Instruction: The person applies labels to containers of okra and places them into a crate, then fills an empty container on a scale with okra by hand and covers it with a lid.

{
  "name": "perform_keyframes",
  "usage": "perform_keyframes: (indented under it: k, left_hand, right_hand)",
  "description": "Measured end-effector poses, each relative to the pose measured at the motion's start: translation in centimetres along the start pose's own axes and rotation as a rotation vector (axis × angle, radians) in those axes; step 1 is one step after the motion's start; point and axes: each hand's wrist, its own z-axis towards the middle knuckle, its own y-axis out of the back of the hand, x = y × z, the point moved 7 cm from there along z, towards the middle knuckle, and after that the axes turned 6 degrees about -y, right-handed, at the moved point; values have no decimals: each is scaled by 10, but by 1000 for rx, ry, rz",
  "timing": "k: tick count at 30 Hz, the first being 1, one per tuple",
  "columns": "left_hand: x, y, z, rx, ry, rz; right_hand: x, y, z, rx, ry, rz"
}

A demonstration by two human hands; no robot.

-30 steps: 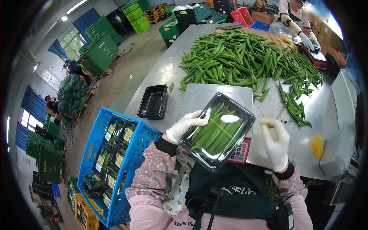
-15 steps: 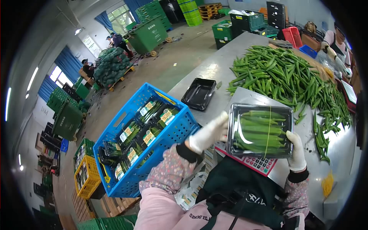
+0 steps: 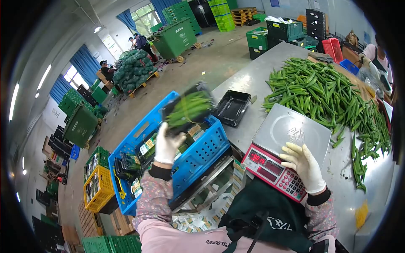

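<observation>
My left hand [image 3: 167,144], in a white glove, grips the near edge of a black tray of okra [image 3: 188,110], which is tilted and blurred above the far part of a blue crate [image 3: 219,137]. Labelled packs lie inside the crate. Over the right front of the pink scale [image 3: 274,166], my right hand [image 3: 301,162] is empty with its fingers spread. The scale's metal plate [image 3: 293,131] is bare, and red digits are lit on its display. An empty black tray [image 3: 232,108] rests on the table just beyond the crate.
Loose okra [image 3: 320,90] is heaped on the metal table [image 3: 242,80]. Red [image 3: 333,49] and blue baskets stand at its far right, near another person [image 3: 377,63]. A yellow crate [image 3: 98,190] sits left of the blue one. Labels lie below the scale.
The okra pack has moved left from above the scale to over the blue crate, now in my left hand. My right hand has let go of it and opened. The scale is uncovered.
</observation>
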Motion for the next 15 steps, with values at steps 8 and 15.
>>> perform_keyframes:
  k: [8,15]
  left_hand:
    - [14,155,133,-171,-18,-84]
    - [16,210,190,-201,-334,1100]
  right_hand:
    - [-10,26,11,-108,-118,370]
    - [-15,27,21,-74,-198,494]
